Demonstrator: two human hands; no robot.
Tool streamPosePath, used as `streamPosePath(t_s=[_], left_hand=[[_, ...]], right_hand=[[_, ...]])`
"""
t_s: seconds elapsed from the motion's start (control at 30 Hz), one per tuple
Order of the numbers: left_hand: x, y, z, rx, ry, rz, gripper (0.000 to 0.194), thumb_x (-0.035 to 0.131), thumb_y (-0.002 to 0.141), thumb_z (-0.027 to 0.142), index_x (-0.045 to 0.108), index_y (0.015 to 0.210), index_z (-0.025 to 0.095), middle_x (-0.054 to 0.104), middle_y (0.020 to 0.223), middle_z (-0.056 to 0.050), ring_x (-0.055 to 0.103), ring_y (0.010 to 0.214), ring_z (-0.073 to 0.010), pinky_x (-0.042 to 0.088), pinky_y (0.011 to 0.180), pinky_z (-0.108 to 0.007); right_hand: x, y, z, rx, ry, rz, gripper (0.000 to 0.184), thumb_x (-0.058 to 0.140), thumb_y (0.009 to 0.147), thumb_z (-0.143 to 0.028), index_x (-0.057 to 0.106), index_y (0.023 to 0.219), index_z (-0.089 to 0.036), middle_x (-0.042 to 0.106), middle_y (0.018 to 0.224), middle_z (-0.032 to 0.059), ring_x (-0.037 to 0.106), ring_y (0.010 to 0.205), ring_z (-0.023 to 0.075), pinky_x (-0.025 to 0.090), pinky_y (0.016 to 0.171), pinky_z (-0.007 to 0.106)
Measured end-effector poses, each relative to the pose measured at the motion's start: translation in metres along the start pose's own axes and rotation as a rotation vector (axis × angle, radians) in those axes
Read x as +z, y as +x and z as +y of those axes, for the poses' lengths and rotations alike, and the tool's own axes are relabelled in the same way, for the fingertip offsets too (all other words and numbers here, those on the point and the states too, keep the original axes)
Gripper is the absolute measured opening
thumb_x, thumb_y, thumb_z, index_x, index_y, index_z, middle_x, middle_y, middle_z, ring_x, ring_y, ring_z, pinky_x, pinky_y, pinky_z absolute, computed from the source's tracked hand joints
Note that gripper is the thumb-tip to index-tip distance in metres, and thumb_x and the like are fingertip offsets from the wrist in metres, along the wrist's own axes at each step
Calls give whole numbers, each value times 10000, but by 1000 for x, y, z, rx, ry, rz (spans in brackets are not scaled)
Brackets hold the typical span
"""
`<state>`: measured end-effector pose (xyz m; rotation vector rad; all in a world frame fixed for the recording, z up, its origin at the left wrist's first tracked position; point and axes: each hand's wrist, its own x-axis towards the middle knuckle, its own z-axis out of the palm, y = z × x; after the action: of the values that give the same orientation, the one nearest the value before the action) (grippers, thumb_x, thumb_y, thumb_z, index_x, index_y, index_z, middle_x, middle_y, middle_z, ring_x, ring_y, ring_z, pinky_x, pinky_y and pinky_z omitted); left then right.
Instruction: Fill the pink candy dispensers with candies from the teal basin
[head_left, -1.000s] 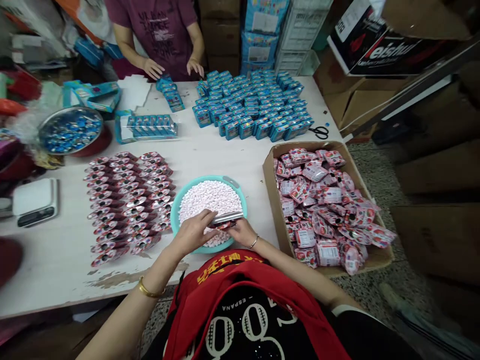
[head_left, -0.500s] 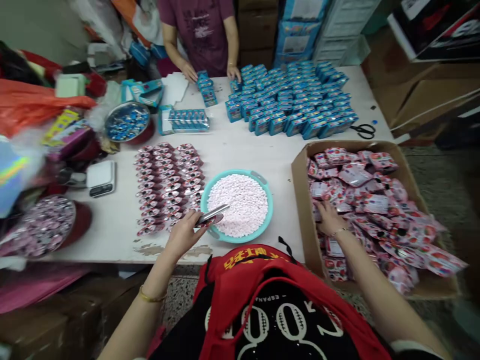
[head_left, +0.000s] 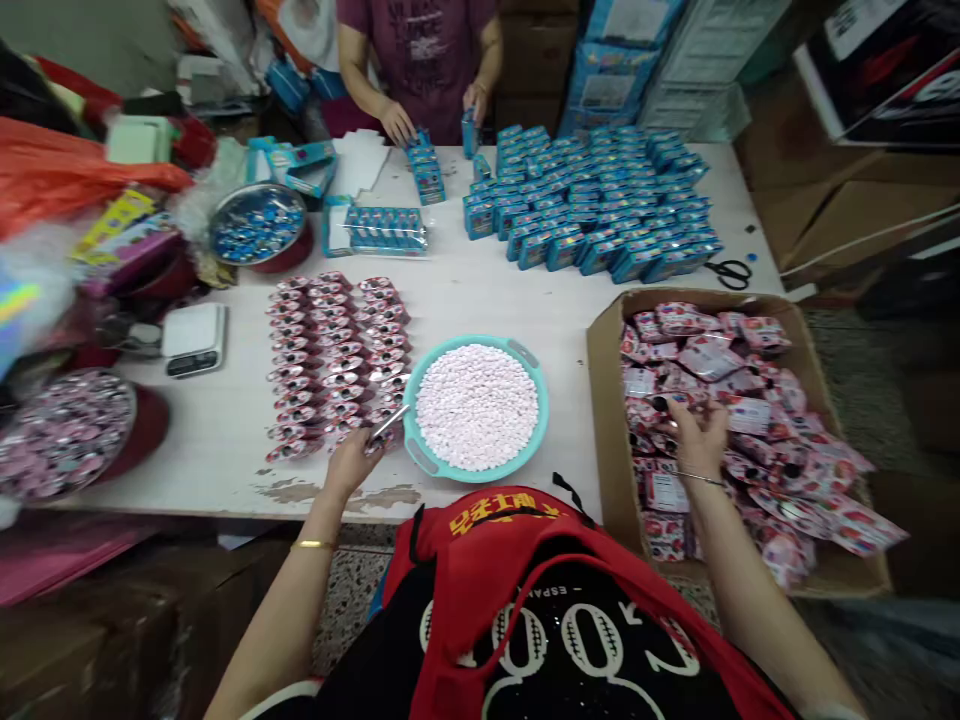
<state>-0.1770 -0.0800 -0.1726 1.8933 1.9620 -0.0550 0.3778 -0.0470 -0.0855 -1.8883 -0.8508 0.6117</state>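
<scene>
My left hand (head_left: 352, 465) is closed around a slim, shiny metal utensil (head_left: 391, 422), its tip at the left rim of a turquoise basin (head_left: 541, 420). The utensil's exact kind is unclear. Small white-pink candies (head_left: 477, 407) fill the basin. Left of it, pink pouches (head_left: 341, 365) stand in three rows on the table. My right hand (head_left: 697, 440) is over the cardboard carton (head_left: 609, 420), with the fingers closed on a pink pouch with a dark round spot (head_left: 660, 404); the fingers partly hide it. Many similar pink pouches (head_left: 750, 415) lie heaped in the carton.
Across the table (head_left: 480, 300), a person (head_left: 420, 60) handles small blue boxes (head_left: 426, 170); many more blue boxes (head_left: 592, 200) stand in rows. Scissors (head_left: 729, 273) lie near the right edge. Left are a scale (head_left: 193, 335), a bowl of blue-wrapped pieces (head_left: 259, 225) and a red tub (head_left: 146, 430).
My left hand has drawn the metal utensil back left from over the candies to the basin's rim. My right hand has shifted right and up from among the pouches, with its fingers on one.
</scene>
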Motion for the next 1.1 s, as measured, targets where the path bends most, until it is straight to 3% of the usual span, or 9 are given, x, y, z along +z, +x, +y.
streamPosePath(t_s=[0.07,0.17,0.3,0.4,0.5,0.63,0.8,0.93,1.1], left_hand=[[15,9,1,-17,-35,51,303,510,816,423,578,974,173,623,945,-92,592,894,-226,455,752,-295],[26,12,4,-36,-88,166,432,523,802,502,564,1058,156,602,996,-108,581,935,-246,470,791,-326],[9,-5,14,-46,-131,291,587,502,829,563,484,1256,161,589,1146,-130,576,1028,-261,472,845,-347],[-13,-16,35,99,-119,171,421,392,923,466,533,1231,215,635,1127,-96,599,1020,-234,461,861,-331],[-19,-12,72,236,-15,-24,301,431,921,394,615,1097,234,668,1058,-86,617,989,-240,460,830,-332],[6,17,137,194,12,-190,208,465,907,301,612,990,181,667,985,-120,628,954,-261,464,769,-344],[42,51,189,185,-193,-208,214,460,928,318,574,1064,199,667,1096,-91,613,1044,-224,456,856,-327],[39,54,179,213,-266,-215,228,459,929,348,571,1082,222,681,1093,-44,627,1018,-190,468,854,-300],[0,41,150,345,-463,-134,279,474,910,401,579,1089,214,682,1053,-51,629,971,-184,485,847,-309]], right_hand=[[13,-15,-20,189,347,-91,540,724,608,-516,481,1017,-261,589,812,-38,614,683,147,554,596,313],[35,-40,-41,383,621,-294,352,738,632,-429,530,845,-242,632,767,-43,627,659,117,557,603,265],[57,-65,-48,503,765,-433,307,747,653,-342,568,892,-269,683,817,-50,673,691,151,588,687,358],[69,-74,-43,558,787,-493,314,750,657,-300,589,925,-273,706,878,-41,698,757,174,581,761,391],[80,-79,-36,618,802,-522,248,761,655,-285,611,847,-238,719,863,-14,696,779,183,573,751,361],[92,-82,-28,667,807,-496,245,784,627,-265,613,797,-223,727,836,-7,691,758,179,572,748,357],[96,-81,-20,702,789,-407,283,784,631,-354,589,793,-228,710,803,-23,681,750,157,576,721,318],[96,-79,-15,589,699,-315,314,768,658,-427,559,799,-240,689,817,-40,663,742,130,571,726,297],[105,-78,-17,437,515,-327,360,775,647,-468,588,844,-232,652,859,-23,635,780,128,550,757,290]])
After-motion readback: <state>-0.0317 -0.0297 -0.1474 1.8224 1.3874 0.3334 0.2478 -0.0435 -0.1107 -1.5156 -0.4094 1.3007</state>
